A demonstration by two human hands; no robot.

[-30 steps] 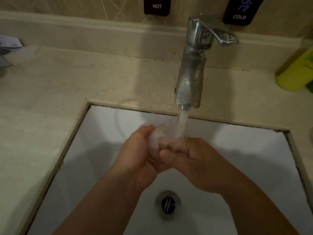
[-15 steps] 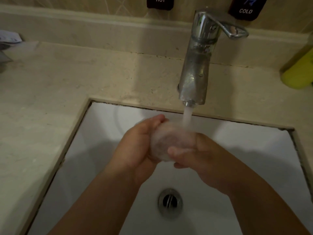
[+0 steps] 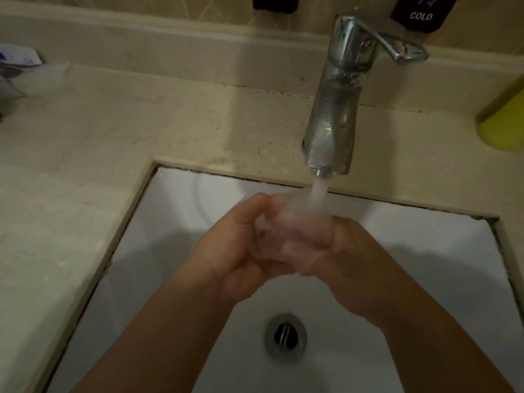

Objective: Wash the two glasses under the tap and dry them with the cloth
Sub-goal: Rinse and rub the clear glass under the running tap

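Note:
A clear glass [image 3: 295, 225] sits between both my hands over the white sink [image 3: 175, 211], blurred by motion and running water. My left hand [image 3: 238, 251] curls round its left side, fingertips at the rim. My right hand [image 3: 340, 256] grips it from the right, with the fingers blurred against the glass. Water pours from the chrome tap [image 3: 337, 114] onto the glass and my right fingers. The second glass and the cloth are not in view.
The drain [image 3: 285, 334] lies below my wrists. A beige stone counter [image 3: 85, 143] surrounds the sink. A yellow bottle [image 3: 504, 123] stands at the right edge. Papers [image 3: 17, 56] lie at the far left. A COLD label [image 3: 421, 14] hangs on the wall.
Both hands have kept turning and rubbing the glass under the stream. The glass has tilted, and the right fingers now lie across its lower side. The view has dipped slightly.

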